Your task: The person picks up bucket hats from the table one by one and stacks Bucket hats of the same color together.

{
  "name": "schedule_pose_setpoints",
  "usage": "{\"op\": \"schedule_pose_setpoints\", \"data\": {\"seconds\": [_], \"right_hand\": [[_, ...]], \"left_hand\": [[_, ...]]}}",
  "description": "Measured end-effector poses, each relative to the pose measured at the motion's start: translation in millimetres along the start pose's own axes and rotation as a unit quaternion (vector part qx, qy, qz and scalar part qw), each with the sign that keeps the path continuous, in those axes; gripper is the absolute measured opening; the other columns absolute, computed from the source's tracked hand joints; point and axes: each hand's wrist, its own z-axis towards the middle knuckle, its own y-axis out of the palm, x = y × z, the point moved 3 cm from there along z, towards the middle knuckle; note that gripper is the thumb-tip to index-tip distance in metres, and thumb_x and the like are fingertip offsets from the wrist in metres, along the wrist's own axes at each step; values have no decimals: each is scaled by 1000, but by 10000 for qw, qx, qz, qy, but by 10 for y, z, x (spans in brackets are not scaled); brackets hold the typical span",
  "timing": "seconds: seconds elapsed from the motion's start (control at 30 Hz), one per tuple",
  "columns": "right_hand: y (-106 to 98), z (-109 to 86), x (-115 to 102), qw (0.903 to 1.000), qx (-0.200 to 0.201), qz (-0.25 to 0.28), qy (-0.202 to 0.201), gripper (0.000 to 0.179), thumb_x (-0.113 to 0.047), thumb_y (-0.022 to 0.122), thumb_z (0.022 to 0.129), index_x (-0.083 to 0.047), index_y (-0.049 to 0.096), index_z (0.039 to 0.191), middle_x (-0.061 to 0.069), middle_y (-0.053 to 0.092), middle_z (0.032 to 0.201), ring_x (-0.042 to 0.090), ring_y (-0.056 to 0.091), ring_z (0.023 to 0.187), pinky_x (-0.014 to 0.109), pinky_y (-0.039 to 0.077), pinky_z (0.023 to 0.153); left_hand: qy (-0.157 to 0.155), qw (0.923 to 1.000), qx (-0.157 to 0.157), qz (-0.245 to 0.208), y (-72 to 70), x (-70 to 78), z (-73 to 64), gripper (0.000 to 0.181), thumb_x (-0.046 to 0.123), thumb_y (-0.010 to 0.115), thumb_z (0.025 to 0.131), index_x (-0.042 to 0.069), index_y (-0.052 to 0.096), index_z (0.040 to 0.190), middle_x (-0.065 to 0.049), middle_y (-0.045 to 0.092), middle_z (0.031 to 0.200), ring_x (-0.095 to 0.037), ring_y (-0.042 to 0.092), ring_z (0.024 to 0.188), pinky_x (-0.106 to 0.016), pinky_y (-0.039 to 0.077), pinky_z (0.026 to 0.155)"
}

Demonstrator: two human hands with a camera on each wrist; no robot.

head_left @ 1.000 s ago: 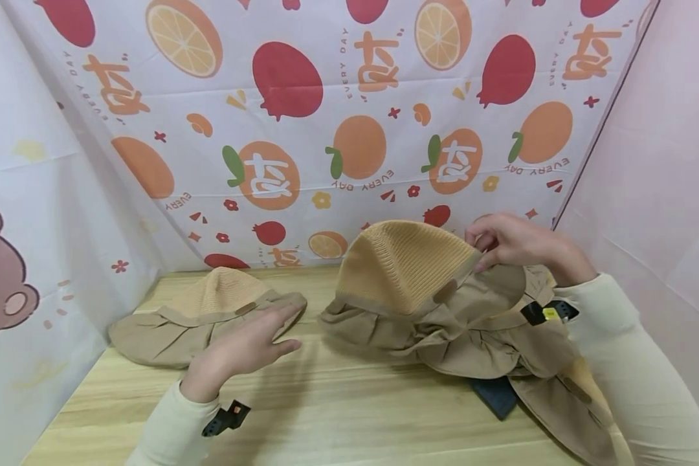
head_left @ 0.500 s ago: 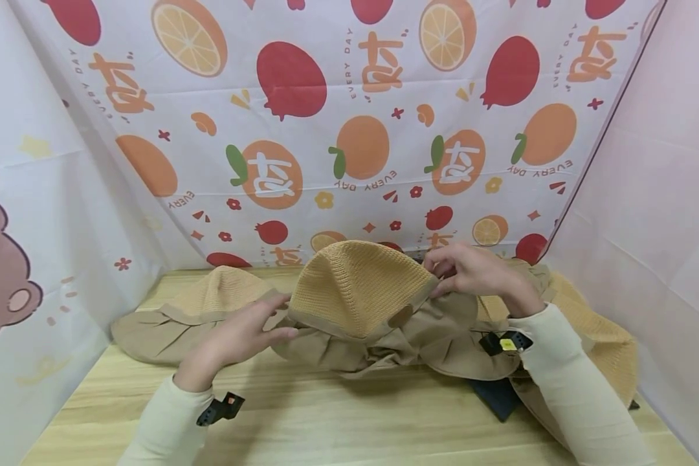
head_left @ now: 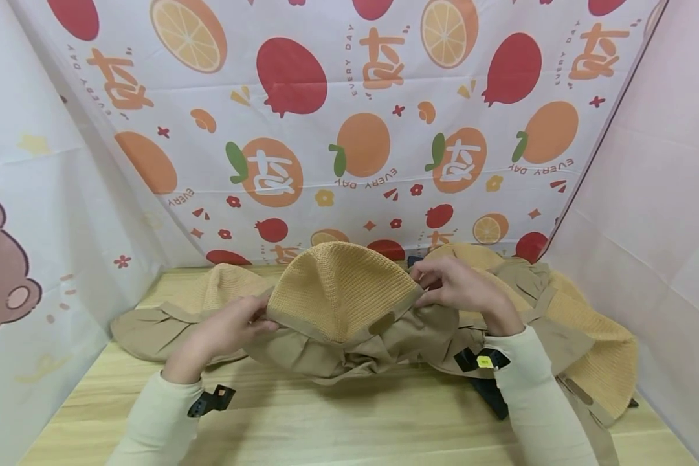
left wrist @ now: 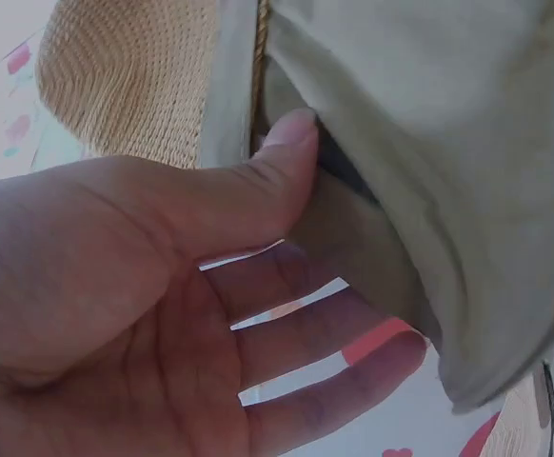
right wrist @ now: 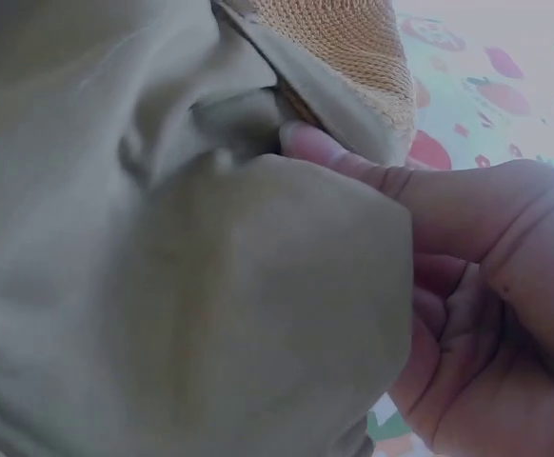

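Note:
A sun hat (head_left: 340, 294) with a yellow knitted-straw crown and a gathered khaki brim is held up over the middle of the table. My left hand (head_left: 230, 327) pinches its left side where crown and brim meet. In the left wrist view, the thumb (left wrist: 291, 143) lies by the khaki band (left wrist: 227, 86), with the other fingers partly behind the cloth. On the opposite side, my right hand (head_left: 457, 285) grips the hat by the band. The right thumb (right wrist: 315, 148) is tucked under the band's edge, while the brim (right wrist: 286, 305) covers part of the fingers.
Another sun hat (head_left: 210, 294) of the same kind lies at the left. Several more straw-and-khaki hats overlap at the right, among them a hat (head_left: 602, 343) near the right curtain. A dark blue piece (head_left: 489, 395) shows under them. Fruit-print curtain (head_left: 361, 142) backs the wooden table (head_left: 303, 427).
My right hand has brought the hat leftward and down from the pile at the right. My left hand, free a second ago, has taken hold of its left side.

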Motion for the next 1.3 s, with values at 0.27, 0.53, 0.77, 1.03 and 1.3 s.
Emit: {"op": "schedule_pose_setpoints", "data": {"seconds": [0.27,0.53,0.77,1.03,1.3], "right_hand": [[174,-32,27,9984,237,-414,313,31,2,83,82,-7,76,111,9,77,109,20,77,97,28,61,80],[292,50,69,9956,78,-914,201,19,-5,84,83,-18,78,96,-5,75,93,5,72,85,22,57,73],[392,99,107,9937,-387,-1049,11,21,-9,83,85,-13,67,73,-12,59,69,-5,55,67,16,43,60],[492,113,109,9929,-881,-725,325,4,-11,79,90,-12,81,94,-1,80,87,-4,67,76,16,49,63],[540,182,90,9952,-474,-800,303,12,-12,78,91,-14,75,80,-8,67,68,-3,45,58,16,35,54]], "left_hand": [[8,9998,-217,45,-78,-26,-61,9,5,75,90,13,70,89,11,52,69,-2,44,64,-21,38,62],[-272,9992,43,306,-146,-115,-129,20,7,77,89,14,64,76,9,52,69,-5,43,64,-22,35,60],[-382,9987,23,327,-224,-160,-177,31,6,78,87,14,56,67,9,43,64,-5,39,61,-22,32,57],[-394,9982,-104,431,-273,-213,-234,31,6,79,87,15,57,67,9,44,65,-5,40,62,-22,32,59],[-394,9980,112,482,-352,-295,-282,23,4,78,87,14,63,73,8,53,68,-4,44,66,-23,36,62]]}}
